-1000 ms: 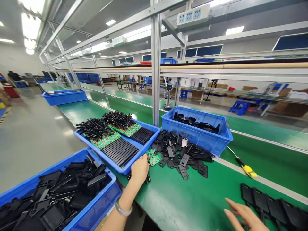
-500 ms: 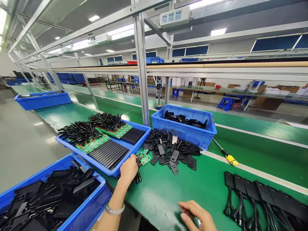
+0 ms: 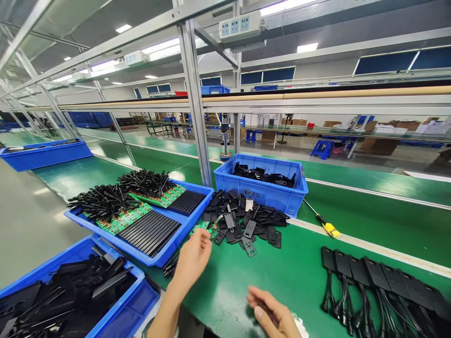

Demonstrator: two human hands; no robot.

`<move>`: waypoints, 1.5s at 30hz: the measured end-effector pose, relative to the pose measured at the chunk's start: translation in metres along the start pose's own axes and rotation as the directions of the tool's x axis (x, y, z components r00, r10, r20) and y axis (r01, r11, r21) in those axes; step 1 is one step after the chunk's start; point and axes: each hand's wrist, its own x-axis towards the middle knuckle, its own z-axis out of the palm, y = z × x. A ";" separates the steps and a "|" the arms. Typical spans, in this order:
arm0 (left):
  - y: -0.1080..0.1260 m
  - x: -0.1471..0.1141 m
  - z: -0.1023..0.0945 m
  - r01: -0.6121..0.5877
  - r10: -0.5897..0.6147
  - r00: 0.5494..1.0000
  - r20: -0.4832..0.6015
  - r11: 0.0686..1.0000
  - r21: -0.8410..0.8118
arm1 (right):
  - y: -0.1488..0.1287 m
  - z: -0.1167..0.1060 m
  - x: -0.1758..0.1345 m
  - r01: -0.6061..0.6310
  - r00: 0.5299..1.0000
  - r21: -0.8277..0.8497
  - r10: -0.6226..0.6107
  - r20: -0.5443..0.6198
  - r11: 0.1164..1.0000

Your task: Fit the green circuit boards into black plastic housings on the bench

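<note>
My left hand (image 3: 195, 256) is above the front edge of the bench, fingers pinched on a small green circuit board (image 3: 216, 223) that is blurred by motion. Beside it, more loose green boards (image 3: 199, 227) lie against the blue tray, their black cables (image 3: 171, 265) partly behind my wrist. My right hand (image 3: 271, 312) is low over the bench, fingers curved and thumb apart, with nothing visible in it. A pile of flat black plastic covers (image 3: 249, 228) lies just beyond my left hand. Something pale and shiny (image 3: 299, 325) shows beside my right hand, too hidden to name.
A blue tray (image 3: 155, 261) holds boards with black cables and rows of black strips. Blue bins of black parts stand at front left (image 3: 141, 286) and behind the pile (image 3: 296, 199). Finished-looking black units with cables (image 3: 375, 274) line the right; a yellow-handled screwdriver (image 3: 330, 229) lies behind.
My left hand has lifted from the loose boards and shifted right with a board between its fingers. My right hand has moved slightly left and up. The whole view has swung a little to the right.
</note>
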 end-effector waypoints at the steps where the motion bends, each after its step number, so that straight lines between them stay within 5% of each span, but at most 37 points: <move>1: 0.011 -0.002 0.005 -0.085 0.101 0.990 0.098 0.984 -0.156 | 0.000 0.006 0.005 -0.025 0.997 0.119 0.033 -0.063 0.993; 2: 0.021 -0.002 0.012 -0.147 0.200 0.961 0.193 0.954 -0.261 | -0.001 0.011 0.010 -0.042 0.989 0.242 0.074 -0.125 0.969; 4: 0.034 0.006 0.028 -0.225 0.275 0.908 0.315 0.956 -0.186 | -0.009 0.012 0.020 -0.047 0.962 0.451 0.162 -0.218 0.891; 8: 0.031 0.048 0.062 -0.125 0.068 0.983 0.172 0.929 0.349 | -0.039 -0.019 0.018 0.031 0.916 0.603 0.219 -0.337 0.797; 12: 0.012 0.078 0.075 -0.071 0.031 0.994 0.101 0.903 0.423 | -0.067 -0.056 -0.011 0.036 0.884 0.393 0.154 -0.442 0.919; 16: 0.010 0.068 0.068 -0.100 0.072 0.994 0.088 0.922 0.374 | -0.071 -0.071 -0.036 -0.059 0.830 -0.168 -0.045 -0.556 0.984; 19: 0.023 0.037 0.063 -0.161 0.139 0.984 0.109 0.959 0.235 | -0.064 -0.074 -0.043 -0.005 0.843 -0.585 -0.311 -0.439 0.811; 22: 0.039 -0.002 0.066 -0.233 0.300 0.924 0.238 0.933 -0.273 | -0.058 -0.072 -0.044 0.169 0.855 -0.764 -0.478 -0.201 0.623; 26: 0.052 -0.044 0.080 0.201 0.344 0.816 0.466 0.586 -0.785 | -0.054 -0.066 -0.045 0.387 0.794 -0.833 -0.603 0.083 0.395; 29: 0.056 -0.059 0.089 0.488 0.319 0.772 0.550 0.257 -0.834 | -0.054 -0.062 -0.049 0.439 0.770 -0.839 -0.616 0.167 0.322; 32: 0.058 -0.067 0.093 0.573 0.303 0.760 0.575 0.105 -0.813 | -0.057 -0.060 -0.052 0.450 0.776 -0.832 -0.604 0.184 0.324; 37: 0.060 -0.077 0.094 0.609 0.320 0.740 0.591 0.053 -0.791 | -0.061 -0.064 -0.055 0.518 0.762 -0.819 -0.567 0.312 0.246; 45: 0.064 -0.083 0.097 0.626 0.313 0.736 0.601 0.024 -0.779 | -0.062 -0.066 -0.061 0.505 0.768 -0.841 -0.547 0.334 0.194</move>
